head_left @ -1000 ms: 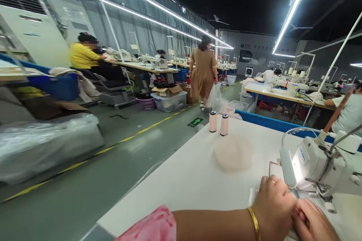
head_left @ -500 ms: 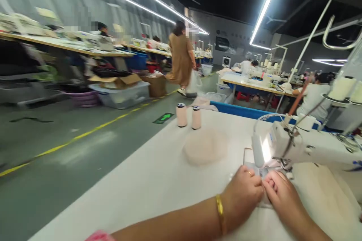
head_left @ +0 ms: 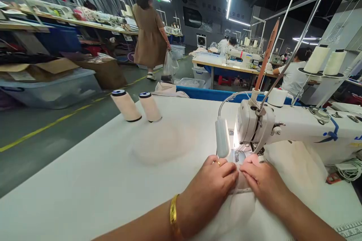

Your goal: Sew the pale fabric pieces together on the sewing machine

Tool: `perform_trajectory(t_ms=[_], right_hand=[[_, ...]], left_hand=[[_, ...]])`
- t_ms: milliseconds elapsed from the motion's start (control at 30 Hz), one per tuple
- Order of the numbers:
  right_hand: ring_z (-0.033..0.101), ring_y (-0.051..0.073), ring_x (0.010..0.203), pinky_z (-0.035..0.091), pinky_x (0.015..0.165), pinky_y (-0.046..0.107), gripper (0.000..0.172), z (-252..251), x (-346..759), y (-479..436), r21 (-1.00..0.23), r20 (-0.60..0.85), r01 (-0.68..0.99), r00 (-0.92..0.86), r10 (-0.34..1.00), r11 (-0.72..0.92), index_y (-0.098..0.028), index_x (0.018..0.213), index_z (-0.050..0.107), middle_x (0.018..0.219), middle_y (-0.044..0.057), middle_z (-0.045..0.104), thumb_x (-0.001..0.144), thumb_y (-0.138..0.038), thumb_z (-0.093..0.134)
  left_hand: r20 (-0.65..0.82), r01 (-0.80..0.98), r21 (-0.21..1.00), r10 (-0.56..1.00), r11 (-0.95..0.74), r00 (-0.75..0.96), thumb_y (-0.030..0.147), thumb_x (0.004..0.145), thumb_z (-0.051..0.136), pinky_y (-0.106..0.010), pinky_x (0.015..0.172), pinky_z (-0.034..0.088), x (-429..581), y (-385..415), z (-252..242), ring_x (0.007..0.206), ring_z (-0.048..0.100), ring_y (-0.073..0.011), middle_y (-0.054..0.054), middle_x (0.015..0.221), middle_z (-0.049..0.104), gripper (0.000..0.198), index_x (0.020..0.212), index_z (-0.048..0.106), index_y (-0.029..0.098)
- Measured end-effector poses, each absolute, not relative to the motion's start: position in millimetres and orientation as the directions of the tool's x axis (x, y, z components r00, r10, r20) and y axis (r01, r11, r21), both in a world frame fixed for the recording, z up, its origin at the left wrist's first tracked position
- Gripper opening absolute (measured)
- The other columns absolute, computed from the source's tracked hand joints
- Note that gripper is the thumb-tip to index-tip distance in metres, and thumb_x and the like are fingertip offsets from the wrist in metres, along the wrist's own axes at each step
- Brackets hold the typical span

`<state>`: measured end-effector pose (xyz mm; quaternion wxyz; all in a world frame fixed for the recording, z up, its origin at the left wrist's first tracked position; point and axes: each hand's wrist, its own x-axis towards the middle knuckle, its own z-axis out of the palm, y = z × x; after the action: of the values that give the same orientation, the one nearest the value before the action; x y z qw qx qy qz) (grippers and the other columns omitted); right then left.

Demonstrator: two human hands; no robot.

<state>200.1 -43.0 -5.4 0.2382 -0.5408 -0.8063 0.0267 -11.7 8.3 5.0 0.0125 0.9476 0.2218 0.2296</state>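
Note:
At the needle area of the white sewing machine, my two hands work close together on thin, pale fabric. My left hand, with a ring and a gold bangle, has its fingers closed on the fabric just left of the presser foot. On the other side, my right hand pinches the same fabric, its fingertips close to the left ones. The cloth spreads down toward me between the forearms. More cream fabric lies under the machine arm. The exact grip under the fingers is hidden.
Two peach thread spools stand at the table's far left edge, beyond a blurred round pale piece. Thread cones sit on a stand at right. A person carrying a plastic bag is in the aisle beside storage boxes.
The camera view has turned right and come nearer, so the spools and machine appear further left and larger. Both hands stay at the needle area. The person in the aisle is still there.

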Motion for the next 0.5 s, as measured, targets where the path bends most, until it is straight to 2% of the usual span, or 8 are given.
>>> perform_trajectory(t_ms=[233,333,500], right_hand=[[0.062,0.021,0.081,0.049,0.069,0.03,0.028,-9.4,200.0,-41.8,-0.264,0.363,0.886,-0.275,0.89,0.382,-0.023,0.089,0.067,0.114,0.009,0.069,0.1,-0.009,0.044],[0.063,0.021,0.079,0.049,0.066,0.03,0.029,-9.8,198.9,-41.0,-0.253,0.36,0.897,-0.259,0.896,0.362,-0.023,0.096,0.069,0.114,0.009,0.07,0.1,-0.01,0.043],[0.062,0.02,0.073,0.047,0.061,0.03,0.033,-10.6,198.3,-39.6,-0.236,0.355,0.912,-0.24,0.903,0.336,-0.024,0.111,0.07,0.112,0.009,0.071,0.101,-0.012,0.041]], left_hand=[[0.41,0.483,0.087,0.473,-0.871,0.779,0.015,0.096,0.063,-0.038,0.078,0.042,-9.7,5.1,4.2,0.094,0.064,-0.0247,-0.005,0.106,0.072,0.013,0.108,0.066,0.02],[0.387,0.499,0.082,0.489,-0.863,0.782,0.016,0.094,0.065,-0.038,0.077,0.043,-9.2,5.2,3.9,0.093,0.064,-0.0253,-0.005,0.106,0.072,0.016,0.109,0.066,0.02],[0.381,0.52,0.076,0.507,-0.851,0.773,0.015,0.095,0.062,-0.038,0.077,0.043,-8.2,5.0,4.0,0.087,0.063,-0.0244,-0.004,0.1,0.071,0.01,0.102,0.065,0.02]])
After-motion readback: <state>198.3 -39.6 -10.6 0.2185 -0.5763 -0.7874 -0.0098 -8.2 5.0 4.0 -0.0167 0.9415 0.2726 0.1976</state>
